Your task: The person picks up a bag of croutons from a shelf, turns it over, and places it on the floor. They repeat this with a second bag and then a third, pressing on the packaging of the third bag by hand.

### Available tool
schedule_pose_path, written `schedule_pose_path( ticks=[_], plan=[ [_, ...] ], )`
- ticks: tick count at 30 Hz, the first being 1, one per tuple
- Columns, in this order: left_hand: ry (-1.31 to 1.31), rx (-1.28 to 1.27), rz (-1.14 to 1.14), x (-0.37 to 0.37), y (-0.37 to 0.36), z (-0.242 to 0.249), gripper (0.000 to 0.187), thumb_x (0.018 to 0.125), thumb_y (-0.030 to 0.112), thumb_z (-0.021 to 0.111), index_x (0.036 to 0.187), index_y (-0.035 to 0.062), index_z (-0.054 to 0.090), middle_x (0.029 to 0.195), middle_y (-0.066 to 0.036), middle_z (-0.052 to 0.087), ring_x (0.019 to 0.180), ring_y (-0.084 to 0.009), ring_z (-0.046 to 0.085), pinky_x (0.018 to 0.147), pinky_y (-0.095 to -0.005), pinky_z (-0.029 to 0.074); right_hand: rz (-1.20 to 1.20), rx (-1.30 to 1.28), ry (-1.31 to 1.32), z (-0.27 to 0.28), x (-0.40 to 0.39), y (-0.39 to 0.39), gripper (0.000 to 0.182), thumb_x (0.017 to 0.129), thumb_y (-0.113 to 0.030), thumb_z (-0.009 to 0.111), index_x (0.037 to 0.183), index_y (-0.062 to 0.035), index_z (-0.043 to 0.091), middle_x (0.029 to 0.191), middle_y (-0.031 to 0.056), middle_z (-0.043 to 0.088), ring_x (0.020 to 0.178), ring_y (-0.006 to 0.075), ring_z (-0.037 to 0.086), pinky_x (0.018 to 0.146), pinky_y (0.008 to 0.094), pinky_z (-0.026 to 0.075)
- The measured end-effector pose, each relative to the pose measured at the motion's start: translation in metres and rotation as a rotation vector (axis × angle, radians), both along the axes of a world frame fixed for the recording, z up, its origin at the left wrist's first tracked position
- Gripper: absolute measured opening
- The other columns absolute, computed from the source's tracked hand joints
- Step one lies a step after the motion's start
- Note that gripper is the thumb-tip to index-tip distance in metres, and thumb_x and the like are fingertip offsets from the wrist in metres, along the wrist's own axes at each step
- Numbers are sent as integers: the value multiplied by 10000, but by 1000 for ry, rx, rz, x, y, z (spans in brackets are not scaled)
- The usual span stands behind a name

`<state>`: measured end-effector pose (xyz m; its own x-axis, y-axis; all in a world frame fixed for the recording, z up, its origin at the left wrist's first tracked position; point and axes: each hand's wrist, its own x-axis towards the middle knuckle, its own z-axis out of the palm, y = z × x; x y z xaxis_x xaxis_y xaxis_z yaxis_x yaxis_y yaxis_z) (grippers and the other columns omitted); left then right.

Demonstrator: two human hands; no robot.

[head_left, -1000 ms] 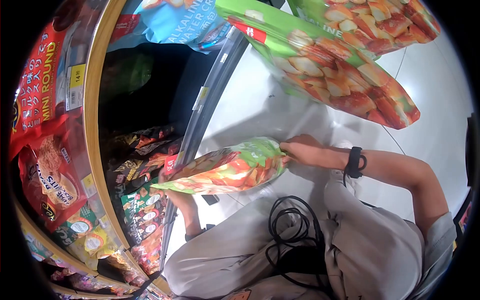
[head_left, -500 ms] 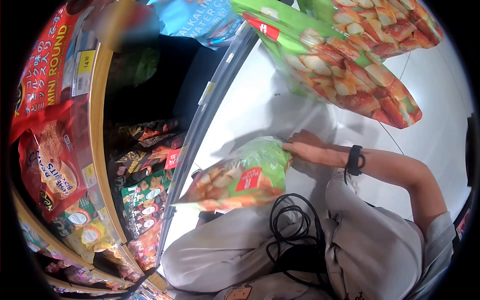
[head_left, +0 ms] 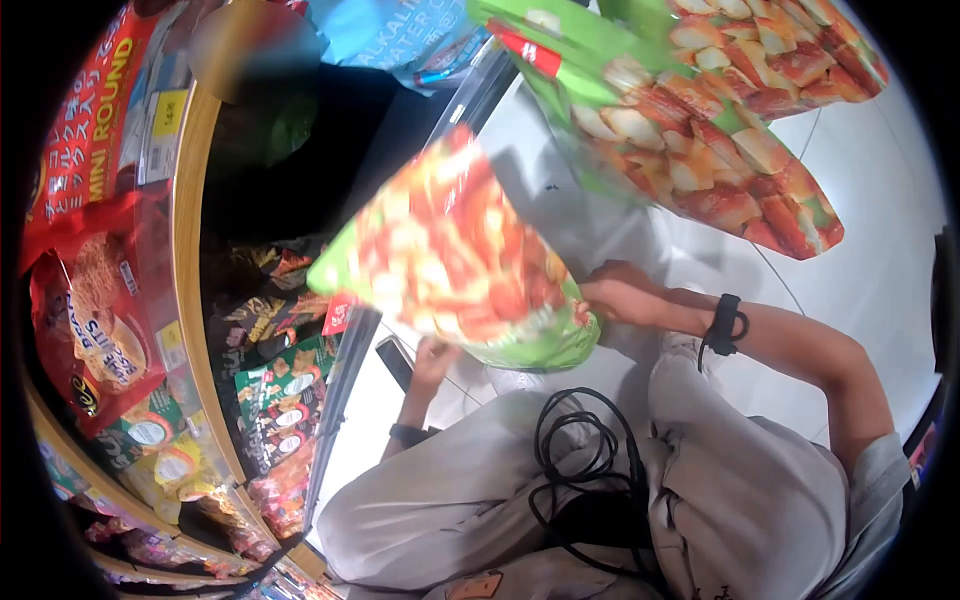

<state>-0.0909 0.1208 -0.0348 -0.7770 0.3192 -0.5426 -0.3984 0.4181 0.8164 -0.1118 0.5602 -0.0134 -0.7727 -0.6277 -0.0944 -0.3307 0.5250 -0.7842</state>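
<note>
My right hand (head_left: pixel 622 292) is closed on the green end of a puffy snack bag (head_left: pixel 455 250), whose front carries a picture of browned bread-like pieces. The bag is tilted up and blurred, with its far end near the shelf edge. My left hand (head_left: pixel 432 358) is at the bag's lower edge, its fingers mostly hidden behind the bag and blurred. Two more bags with the same picture, a nearer bag (head_left: pixel 690 150) and a farther bag (head_left: pixel 790 45), overlap at the upper right.
Left of me stands a shelf unit with a wooden edge (head_left: pixel 190 190). A red biscuit bag (head_left: pixel 105 310), a green snack pack (head_left: pixel 285 390) and a blue bag (head_left: pixel 400 35) are on it. A dark flat object (head_left: pixel 395 362) lies beside my left hand. Looped black cable (head_left: pixel 590 440) rests over my lap.
The held bag has swung upward and turned, now showing its picture side instead of the red label. My left hand has come into view below it; my right hand stays at the bag's end.
</note>
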Motion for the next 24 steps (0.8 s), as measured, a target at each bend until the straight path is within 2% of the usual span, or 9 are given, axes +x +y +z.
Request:
schedule_pose_path(
  ticks=[1, 4, 6, 9, 11, 14, 15, 19, 24],
  plan=[
    [-38, 156, 81, -12, 12, 12, 392, 982, 253, 587, 1249, -32, 563, 1221, -104, 626, 1156, -206, 571, 1045, -379, 409, -101, -87, -70, 3, 1, -1, 134, 901, -241, 594, 947, -130, 654, 761, 120, 650, 755, 363, 627, 679, 438, 478],
    [-124, 230, 210, -31, 35, 46, 562, 980, 415, 556, 1291, -53, 526, 1269, -120, 603, 1178, -207, 559, 1031, -364, 406, -170, -288, -238, 16, -6, -5, 195, 946, -288, 575, 1012, -127, 661, 798, 145, 657, 746, 405, 611, 640, 438, 470],
    [-89, 337, 228, -42, 62, 74, 660, 970, 474, 540, 1354, -57, 464, 1318, -113, 572, 1211, -207, 540, 1045, -357, 392, -193, -271, -261, 7, -7, -7, 232, 968, -305, 560, 1012, -104, 668, 840, 151, 663, 762, 362, 626, 656, 402, 474],
    [-117, 525, 295, -43, 74, 82, 616, 1002, 303, 528, 1447, -76, 335, 1400, -135, 510, 1277, -192, 497, 1070, -325, 370, -408, -465, -433, 4, -9, -12, 314, 1014, -322, 508, 1033, -44, 652, 851, 105, 662, 767, 137, 602, 676, 325, 484],
    [-159, 623, 382, -36, 77, 79, 586, 999, 197, 517, 1470, -68, 290, 1406, -164, 502, 1289, -212, 496, 1082, -345, 376, -436, -492, -605, 5, -10, -13, 330, 1020, -329, 498, 1040, -34, 645, 865, 74, 664, 775, 113, 592, 681, 305, 489],
    [-179, 573, 372, -29, 77, 82, 640, 990, 292, 548, 1466, -48, 286, 1394, -145, 510, 1264, -219, 522, 1072, -358, 405, -468, -472, -859, 11, -11, -9, 360, 1035, -344, 469, 1069, -21, 625, 901, 7, 653, 771, 88, 579, 683, 258, 492],
    [-224, 653, 440, -28, 77, 84, 575, 980, 117, 528, 1472, -59, 288, 1396, -167, 508, 1280, -228, 507, 1074, -361, 403, -435, -504, -858, 8, -10, -6, 359, 1035, -345, 467, 1069, -23, 624, 902, 7, 651, 761, 93, 579, 673, 266, 492],
    [-212, 657, 444, -25, 70, 88, 580, 976, 115, 531, 1471, -64, 288, 1413, -169, 494, 1286, -231, 502, 1084, -372, 393, -470, -631, -923, 32, -8, -12, 369, 1043, -350, 449, 1018, -25, 622, 879, -4, 634, 738, 94, 566, 670, 270, 485],
    [40, 483, 295, -30, 58, 116, 710, 887, 329, 685, 1383, -92, 402, 1252, -167, 619, 1129, -220, 615, 980, -328, 467, -297, -717, -902, 65, -20, 3, 347, 1044, -326, 463, 948, -33, 623, 847, -16, 614, 739, 68, 549, 696, 243, 461]
  ],
)
